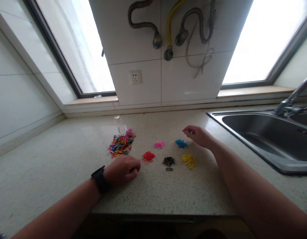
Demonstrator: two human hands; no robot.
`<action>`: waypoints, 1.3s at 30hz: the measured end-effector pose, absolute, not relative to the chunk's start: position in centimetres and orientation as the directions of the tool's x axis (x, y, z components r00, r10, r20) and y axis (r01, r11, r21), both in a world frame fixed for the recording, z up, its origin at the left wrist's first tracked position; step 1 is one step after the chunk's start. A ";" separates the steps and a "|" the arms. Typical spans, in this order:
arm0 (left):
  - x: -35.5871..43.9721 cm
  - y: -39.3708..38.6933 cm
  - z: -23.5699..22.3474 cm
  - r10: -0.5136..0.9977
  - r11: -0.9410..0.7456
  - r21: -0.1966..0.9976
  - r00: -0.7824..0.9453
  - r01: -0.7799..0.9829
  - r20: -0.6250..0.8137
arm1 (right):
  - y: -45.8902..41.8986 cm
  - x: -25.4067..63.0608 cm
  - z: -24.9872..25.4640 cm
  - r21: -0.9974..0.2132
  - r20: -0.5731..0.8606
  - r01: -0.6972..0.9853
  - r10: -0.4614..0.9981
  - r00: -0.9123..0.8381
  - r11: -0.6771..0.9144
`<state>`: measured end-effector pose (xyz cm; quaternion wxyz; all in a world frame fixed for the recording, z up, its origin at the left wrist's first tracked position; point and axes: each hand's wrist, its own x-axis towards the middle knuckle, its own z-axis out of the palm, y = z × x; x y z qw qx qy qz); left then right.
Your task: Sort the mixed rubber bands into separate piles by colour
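Observation:
A mixed heap of coloured rubber bands [121, 145] lies on the speckled countertop [56, 166], with a clear bag or jar [120, 125] behind it. Small sorted piles lie to its right: red [148, 156], pink [159, 144], blue [180, 143], black [168, 161] and yellow [189, 160]. My left hand [122, 170], a black watch on its wrist, rests on the counter with fingers curled closed, just left of the red pile. My right hand [197, 134] hovers over the blue pile, fingertips pinched together; anything in them is too small to see.
A steel sink [265, 139] with a tap [293, 96] takes up the right side. Hoses and a wall socket [135, 77] sit on the tiled pillar behind, between two windows. The counter's front edge runs just below my forearms.

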<state>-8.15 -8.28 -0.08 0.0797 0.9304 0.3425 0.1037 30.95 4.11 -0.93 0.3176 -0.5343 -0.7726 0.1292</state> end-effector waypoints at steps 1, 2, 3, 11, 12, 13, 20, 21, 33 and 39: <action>-8.1 -8.3 0.0 0.644 -0.762 0.207 0.754 0.614 0.132 | 3.8 30.3 -0.5 -0.565 0.372 0.710 0.898 -0.236 0.420; -8.0 -8.4 0.1 0.632 -0.772 0.195 0.764 0.606 0.129 | 3.5 29.5 0.0 -0.590 0.389 0.676 0.889 -0.242 0.441; -8.0 -8.4 0.2 0.623 -0.779 0.184 0.772 0.599 0.127 | 3.2 28.5 0.6 -0.604 0.395 0.648 0.880 -0.262 0.464; -7.8 -8.3 0.1 0.606 -0.794 0.130 0.790 0.594 0.093 | 2.2 17.0 3.9 -0.343 0.347 0.614 0.704 -0.620 0.711; -7.8 -8.3 0.1 0.612 -0.789 0.134 0.786 0.600 0.089 | 2.4 15.5 4.0 -0.309 0.318 0.623 0.695 -0.645 0.719; -7.8 -8.2 0.1 0.619 -0.783 0.137 0.781 0.606 0.085 | 2.6 14.0 4.1 -0.274 0.285 0.635 0.692 -0.664 0.722; -7.8 -8.1 0.1 0.626 -0.777 0.145 0.777 0.613 0.071 | 3.6 6.7 3.6 0.035 0.130 0.655 0.646 -0.752 0.755; -7.8 -8.1 0.1 0.628 -0.776 0.143 0.775 0.615 0.073 | 3.7 6.2 3.3 0.061 0.120 0.648 0.639 -0.760 0.759; -7.8 -8.0 0.1 0.630 -0.776 0.093 0.772 0.624 0.083 | 5.2 5.3 1.9 0.051 0.120 0.660 0.652 -0.749 0.750; -7.9 -8.0 -0.1 0.632 -0.775 0.094 0.770 0.625 0.083 | 4.8 5.4 1.8 0.041 0.118 0.635 0.627 -0.770 0.771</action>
